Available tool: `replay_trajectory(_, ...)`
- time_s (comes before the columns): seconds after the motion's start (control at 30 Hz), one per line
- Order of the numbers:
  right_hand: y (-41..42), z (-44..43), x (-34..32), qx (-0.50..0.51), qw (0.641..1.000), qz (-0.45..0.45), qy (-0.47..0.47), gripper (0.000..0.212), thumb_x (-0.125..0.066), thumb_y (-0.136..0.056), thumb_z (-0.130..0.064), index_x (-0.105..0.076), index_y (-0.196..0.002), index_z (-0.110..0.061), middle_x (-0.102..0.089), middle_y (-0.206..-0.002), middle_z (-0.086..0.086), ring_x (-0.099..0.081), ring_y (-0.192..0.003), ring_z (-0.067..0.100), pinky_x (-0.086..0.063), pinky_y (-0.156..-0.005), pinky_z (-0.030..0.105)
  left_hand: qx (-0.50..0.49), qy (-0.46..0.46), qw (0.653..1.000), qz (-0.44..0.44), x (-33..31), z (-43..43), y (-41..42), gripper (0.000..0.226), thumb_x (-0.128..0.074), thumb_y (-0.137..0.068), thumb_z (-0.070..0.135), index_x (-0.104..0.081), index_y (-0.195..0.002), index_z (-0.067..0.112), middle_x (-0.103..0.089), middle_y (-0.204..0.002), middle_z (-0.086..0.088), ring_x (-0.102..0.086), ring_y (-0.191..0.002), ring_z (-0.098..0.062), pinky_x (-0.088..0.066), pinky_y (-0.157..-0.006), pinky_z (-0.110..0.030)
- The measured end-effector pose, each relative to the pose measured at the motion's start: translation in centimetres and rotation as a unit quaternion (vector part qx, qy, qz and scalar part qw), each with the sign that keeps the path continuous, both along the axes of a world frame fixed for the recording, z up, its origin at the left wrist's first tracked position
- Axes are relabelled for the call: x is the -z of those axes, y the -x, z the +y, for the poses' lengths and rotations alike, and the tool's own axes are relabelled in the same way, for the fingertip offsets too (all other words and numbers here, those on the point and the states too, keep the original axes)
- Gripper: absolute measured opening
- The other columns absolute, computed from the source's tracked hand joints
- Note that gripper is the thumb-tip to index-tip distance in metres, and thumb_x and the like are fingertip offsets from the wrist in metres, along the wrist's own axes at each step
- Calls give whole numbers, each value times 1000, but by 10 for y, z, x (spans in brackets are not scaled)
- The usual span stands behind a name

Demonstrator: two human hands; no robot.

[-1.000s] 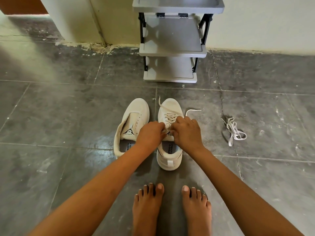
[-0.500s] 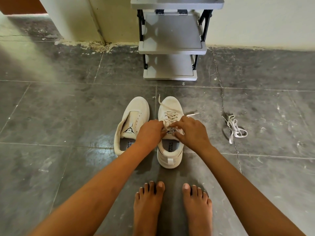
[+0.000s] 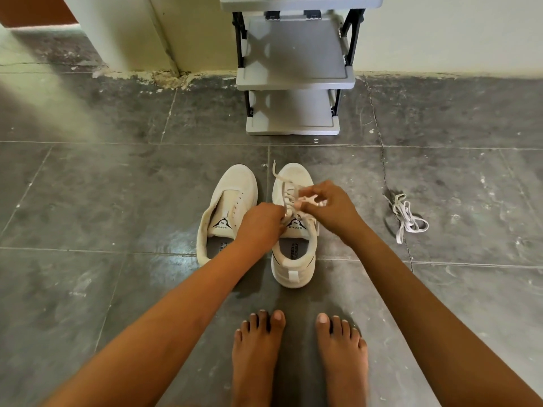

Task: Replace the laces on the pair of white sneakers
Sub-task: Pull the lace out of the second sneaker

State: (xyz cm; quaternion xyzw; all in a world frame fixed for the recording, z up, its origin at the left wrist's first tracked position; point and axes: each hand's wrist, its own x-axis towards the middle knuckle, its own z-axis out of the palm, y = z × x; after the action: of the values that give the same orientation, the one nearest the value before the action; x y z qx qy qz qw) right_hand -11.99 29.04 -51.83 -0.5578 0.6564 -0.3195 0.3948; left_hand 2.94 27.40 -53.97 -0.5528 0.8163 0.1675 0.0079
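Two white sneakers stand side by side on the grey tiled floor, toes pointing away. The left sneaker (image 3: 227,211) has no lace in its eyelets. The right sneaker (image 3: 293,254) carries a cream lace (image 3: 282,183) threaded through its eyelets, one end lying over the toe. My left hand (image 3: 260,223) pinches the lace at the tongue. My right hand (image 3: 330,208) holds the other lace end over the upper right eyelets. A loose white lace (image 3: 407,217) lies bundled on the floor to the right.
A grey plastic shoe rack (image 3: 295,80) with black posts stands against the wall behind the sneakers. My bare feet (image 3: 299,356) rest on the floor just in front of the shoes. A wall corner (image 3: 152,36) juts out at the back left.
My right hand has shifted up and to the right, drawing its lace end in over the shoe. The left hand stays at the tongue.
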Motion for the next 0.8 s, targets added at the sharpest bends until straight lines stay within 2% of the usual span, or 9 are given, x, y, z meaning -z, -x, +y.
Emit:
replay_trajectory(0.07,5,6,14,-96,965,242,-11,35,-69,-82,-31,-64,-116,-27,-55,-117,2,-49,-108,21,-39,-92,34,-4,0,1000,-1,1,0,0,18,-55,-91,23,-59,-93,6,-63,-95,-14,-58,-88,-28,-37,-66,-31)
replay_trajectory(0.13,4,13,25,-149,912,379,40,40,-61,-86,-38,-57,-125,-34,-52,-121,1,-47,-111,22,-34,-90,34,-18,-9,1000,10,0,1,1,21,-53,-92,23,-63,-97,5,-64,-97,-14,-60,-89,-28,-43,-70,-32)
replay_trajectory(0.2,1,16,27,-157,887,426,90,34,-57,-88,-38,-61,-121,-30,-55,-117,1,-50,-105,22,-33,-84,33,-29,-16,999,22,0,1,0,23,-53,-92,23,-64,-101,5,-65,-99,-13,-61,-90,-27,-46,-75,-33)
replay_trajectory(0.37,-12,14,18,-165,801,533,216,3,-74,-71,-22,-73,-69,-25,-64,-77,-5,-58,-72,17,-39,-64,29,-19,-14,1000,-5,0,-1,2,17,-53,-92,19,-63,-96,5,-65,-97,-14,-61,-88,-28,-44,-71,-31)
replay_trajectory(0.43,-14,13,19,-153,832,498,190,12,-61,-82,-18,-72,-86,-20,-63,-94,-4,-54,-89,19,-33,-73,32,-3,-5,1000,-19,-1,-2,3,13,-51,-91,14,-61,-94,6,-64,-97,-13,-61,-88,-28,-40,-68,-30)
replay_trajectory(0.53,-14,7,6,-46,950,257,174,12,-63,-84,-18,-70,-92,-13,-59,-97,-1,-50,-96,19,-28,-78,30,6,1,1000,-14,-1,-2,3,16,-54,-90,18,-62,-94,5,-65,-96,-14,-60,-88,-30,-40,-68,-33)
replay_trajectory(0.67,-22,1,-10,23,981,-22,190,7,-71,-81,-14,-70,-85,-10,-55,-85,-10,-53,-81,0,-39,-73,7,-1,-4,1000,10,0,-2,-2,15,-59,-88,21,-60,-87,7,-63,-89,-13,-57,-81,-26,-36,-65,-31)
replay_trajectory(0.73,-16,1,-3,16,992,0,126,15,-71,-82,-22,-70,-93,-12,-60,-96,-2,-54,-86,2,-41,-78,9,-11,-10,1000,24,0,-1,-2,17,-59,-88,23,-61,-88,7,-64,-89,-12,-57,-82,-25,-38,-66,-31)
replay_trajectory(0.8,-6,5,13,-38,985,159,57,34,-72,-79,-36,-68,-108,-19,-58,-111,2,-53,-100,14,-42,-89,29,-16,-12,999,28,0,-1,-1,21,-56,-90,25,-63,-94,5,-64,-93,-13,-58,-88,-28,-39,-69,-33)
